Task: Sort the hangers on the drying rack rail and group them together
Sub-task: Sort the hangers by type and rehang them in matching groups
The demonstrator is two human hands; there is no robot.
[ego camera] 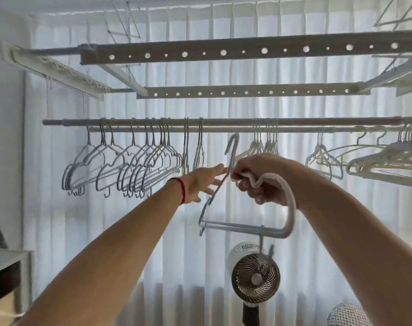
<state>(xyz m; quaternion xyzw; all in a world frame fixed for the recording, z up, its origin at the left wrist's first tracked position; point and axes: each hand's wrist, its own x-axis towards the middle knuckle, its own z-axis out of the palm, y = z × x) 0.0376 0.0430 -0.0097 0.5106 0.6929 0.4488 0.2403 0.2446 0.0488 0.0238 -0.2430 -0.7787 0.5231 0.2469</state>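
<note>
My right hand (261,182) grips a grey-blue hanger (242,228) by its neck, just below the rail (224,122). The hanger's hook is off the rail and it hangs tilted. My left hand (206,182), fingers straight, reaches toward the hanger's left shoulder and touches it. Several grey-blue hangers (129,165) hang bunched on the rail's left part, with two more (193,147) edge-on beside them. White hangers (264,144) hang right of centre, and more white hangers (388,158) crowd the far right.
Two perforated rack bars (247,51) run overhead above the rail. A white curtain (106,231) fills the background. A standing fan (255,276) is below the held hanger. A shelf unit (7,267) stands at the lower left, and a mesh basket (348,315) at the lower right.
</note>
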